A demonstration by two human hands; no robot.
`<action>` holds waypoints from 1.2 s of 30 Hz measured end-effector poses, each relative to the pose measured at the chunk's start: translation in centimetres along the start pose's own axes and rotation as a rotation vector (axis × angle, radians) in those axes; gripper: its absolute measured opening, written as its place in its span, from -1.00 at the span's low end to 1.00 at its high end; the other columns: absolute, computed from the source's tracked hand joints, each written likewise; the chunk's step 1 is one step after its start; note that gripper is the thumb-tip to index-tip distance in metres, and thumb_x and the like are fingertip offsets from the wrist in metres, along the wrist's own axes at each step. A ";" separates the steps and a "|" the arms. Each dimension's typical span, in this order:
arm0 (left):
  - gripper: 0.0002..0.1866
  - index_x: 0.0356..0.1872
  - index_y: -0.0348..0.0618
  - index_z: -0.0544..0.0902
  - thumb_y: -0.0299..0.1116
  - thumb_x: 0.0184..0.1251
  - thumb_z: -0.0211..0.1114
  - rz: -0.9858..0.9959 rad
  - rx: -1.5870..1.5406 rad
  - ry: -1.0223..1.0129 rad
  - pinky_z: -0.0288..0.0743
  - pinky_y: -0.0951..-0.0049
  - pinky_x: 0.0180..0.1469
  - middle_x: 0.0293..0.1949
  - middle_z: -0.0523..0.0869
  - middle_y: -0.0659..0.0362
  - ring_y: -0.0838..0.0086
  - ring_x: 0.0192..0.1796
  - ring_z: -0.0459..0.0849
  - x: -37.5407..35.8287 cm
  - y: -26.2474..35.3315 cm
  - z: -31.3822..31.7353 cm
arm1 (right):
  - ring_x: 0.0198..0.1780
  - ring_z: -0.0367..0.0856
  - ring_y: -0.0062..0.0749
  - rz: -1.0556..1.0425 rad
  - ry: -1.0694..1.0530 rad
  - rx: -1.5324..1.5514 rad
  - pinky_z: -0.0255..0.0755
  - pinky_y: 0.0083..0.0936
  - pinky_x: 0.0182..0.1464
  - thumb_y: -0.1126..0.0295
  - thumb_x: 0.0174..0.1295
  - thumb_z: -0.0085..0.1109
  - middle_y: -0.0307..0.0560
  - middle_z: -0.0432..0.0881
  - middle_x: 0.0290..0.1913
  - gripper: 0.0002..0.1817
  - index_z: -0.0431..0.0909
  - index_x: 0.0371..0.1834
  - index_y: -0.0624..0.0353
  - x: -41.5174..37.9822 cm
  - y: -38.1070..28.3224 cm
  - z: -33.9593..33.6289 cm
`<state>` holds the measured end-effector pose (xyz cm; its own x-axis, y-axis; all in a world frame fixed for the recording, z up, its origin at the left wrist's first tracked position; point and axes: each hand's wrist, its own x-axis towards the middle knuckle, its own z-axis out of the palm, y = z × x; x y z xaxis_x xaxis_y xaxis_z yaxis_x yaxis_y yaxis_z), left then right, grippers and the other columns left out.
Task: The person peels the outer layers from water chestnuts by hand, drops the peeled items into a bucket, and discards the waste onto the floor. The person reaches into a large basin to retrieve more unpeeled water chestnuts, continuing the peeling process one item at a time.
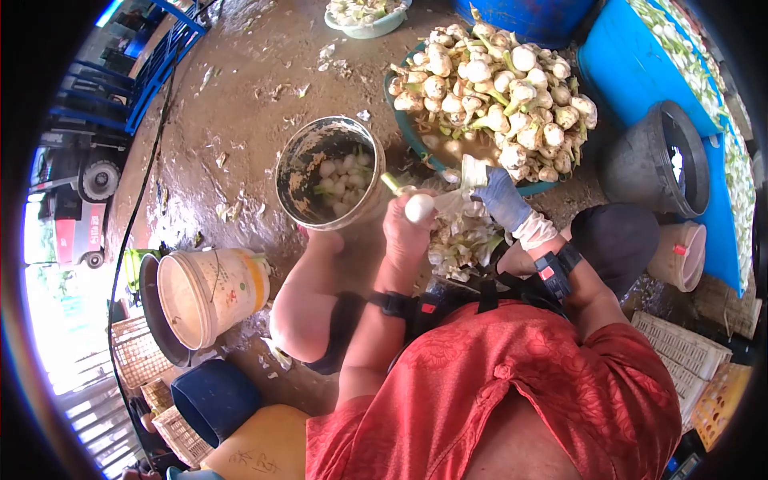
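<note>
My left hand is closed around a smooth white bulb whose green stem points up and left. Gloved in blue, my right hand pinches a pale piece of peel just to the right of the bulb. Beneath and between both hands lies a heap of peelings. Left of my left hand, a bucket holds several clean white bulbs. Beyond my right hand, a green basin is piled high with unpeeled bulbs.
A beige bucket lies tipped at the left, near a dark blue tub. On the right are a grey bucket, a blue trough and a pinkish bucket. Peel scraps litter the wet floor.
</note>
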<state>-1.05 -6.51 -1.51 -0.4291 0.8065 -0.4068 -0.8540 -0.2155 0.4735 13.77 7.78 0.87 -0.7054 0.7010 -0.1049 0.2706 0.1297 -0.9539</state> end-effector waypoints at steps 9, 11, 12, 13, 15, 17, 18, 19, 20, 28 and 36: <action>-0.75 -0.18 -0.18 0.55 -0.25 0.24 0.09 0.100 -0.189 0.083 0.44 0.01 0.10 -0.04 0.64 -0.11 -0.05 0.07 0.57 1.0 2.0 -1.1 | -0.39 0.60 -0.39 0.082 -0.599 -0.531 0.50 -0.36 -0.26 0.42 -0.09 0.29 -0.09 0.65 -0.39 -0.65 0.58 -0.18 0.27 -2.4 6.8 -0.5; -0.86 -0.23 -0.14 0.49 -0.34 0.26 0.07 0.094 -0.181 0.049 0.45 0.01 0.10 -0.02 0.62 -0.11 -0.04 0.07 0.57 1.2 1.7 -1.1 | -0.37 0.60 -0.27 -0.162 -0.538 -0.798 0.50 -0.28 -0.22 0.34 -0.01 0.29 -0.14 0.64 -0.42 -0.67 0.57 -0.17 0.24 -3.2 9.5 0.5; -0.92 -0.27 -0.11 0.45 -0.38 0.27 0.07 0.074 -0.167 0.070 0.47 0.04 0.08 -0.01 0.62 -0.11 -0.02 0.07 0.58 1.0 1.3 -0.7 | -0.28 0.59 -0.30 -0.137 -0.448 -0.502 0.50 -0.32 -0.15 0.38 0.05 0.27 -0.13 0.63 -0.30 -0.63 0.50 -0.05 0.21 -3.1 8.1 1.0; -0.88 -0.22 -0.16 0.47 -0.40 0.26 0.04 0.067 -0.155 0.059 0.45 0.13 0.12 -0.02 0.61 -0.10 0.05 0.07 0.57 0.9 0.4 -0.8 | -0.18 0.58 -0.34 -0.108 -0.358 -0.207 0.50 -0.36 -0.08 0.42 0.12 0.24 -0.12 0.61 -0.18 -0.58 0.43 0.07 0.18 -2.9 6.2 1.5; -0.83 -0.18 -0.24 0.48 -0.45 0.24 0.02 0.082 -0.011 -0.012 0.41 0.26 0.17 -0.02 0.61 -0.08 0.17 0.06 0.56 0.0 -1.0 0.1 | -0.09 0.56 -0.37 -0.069 -0.269 0.089 0.50 -0.40 -0.01 0.47 0.18 0.21 -0.11 0.60 -0.06 -0.52 0.36 0.19 0.15 -2.8 2.7 2.8; -0.74 -0.07 -0.32 0.54 -0.45 0.29 0.02 0.054 0.104 0.024 0.53 0.43 -0.22 -0.06 0.61 0.00 0.39 -0.23 0.59 -1.1 -2.1 1.5 | -0.01 0.50 -0.49 -0.327 -0.179 0.085 0.48 -0.48 0.03 0.51 0.16 0.23 -0.08 0.51 0.08 -0.39 0.24 0.30 0.13 -2.4 0.0 4.0; -0.72 -0.04 -0.32 0.54 -0.43 0.30 0.04 0.044 0.137 0.051 0.53 0.46 -0.26 -0.08 0.62 0.02 0.41 -0.25 0.60 -1.1 -2.0 1.6 | -0.05 0.52 -0.47 -0.149 -0.117 0.177 0.49 -0.50 0.00 0.51 0.11 0.26 -0.09 0.57 0.00 -0.44 0.34 0.22 0.17 -2.6 0.5 5.0; -0.71 -0.01 -0.32 0.54 -0.41 0.32 0.05 0.033 0.169 0.077 0.53 0.49 -0.30 -0.10 0.63 0.04 0.43 -0.28 0.61 -1.0 -1.8 1.5 | -0.05 0.52 -0.47 -0.148 -0.111 0.173 0.49 -0.50 0.00 0.51 0.11 0.26 -0.09 0.57 0.00 -0.44 0.34 0.22 0.17 -2.8 0.9 5.1; -0.70 -0.01 -0.31 0.55 -0.35 0.35 0.08 0.065 0.236 0.054 0.54 0.50 -0.32 -0.15 0.64 0.07 0.44 -0.30 0.61 -1.5 -1.4 1.1 | -0.07 0.53 -0.48 -0.056 -0.165 0.206 0.49 -0.51 -0.02 0.51 0.11 0.25 -0.10 0.59 -0.05 -0.49 0.38 0.17 0.20 -3.0 1.5 5.1; -0.71 -0.15 -0.37 0.59 -0.31 0.38 0.07 0.177 0.335 0.101 0.50 0.47 -0.15 -0.19 0.66 0.05 0.45 -0.20 0.60 -1.1 -2.2 0.0 | -0.20 0.52 -0.62 0.270 -0.159 0.539 0.48 -0.60 -0.15 0.40 0.22 0.13 -0.27 0.59 -0.21 -0.72 0.53 -0.01 0.21 -3.6 -0.6 5.8; -0.74 -0.24 -0.28 0.51 -0.26 0.38 0.03 0.311 -0.019 0.296 0.40 0.28 0.12 -0.11 0.62 -0.01 0.30 -0.02 0.58 0.8 2.7 -1.5 | -0.46 0.55 -0.59 0.629 -0.258 0.477 0.47 -0.63 -0.46 0.42 0.27 0.03 -0.21 0.59 -0.43 -0.84 0.54 -0.16 0.20 -1.8 2.7 5.8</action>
<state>-4.16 -7.28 -1.76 -0.7307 0.5093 -0.4547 -0.6745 -0.4357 0.5960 12.02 2.77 -3.17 -0.6588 0.3533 -0.6642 0.3988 -0.5846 -0.7066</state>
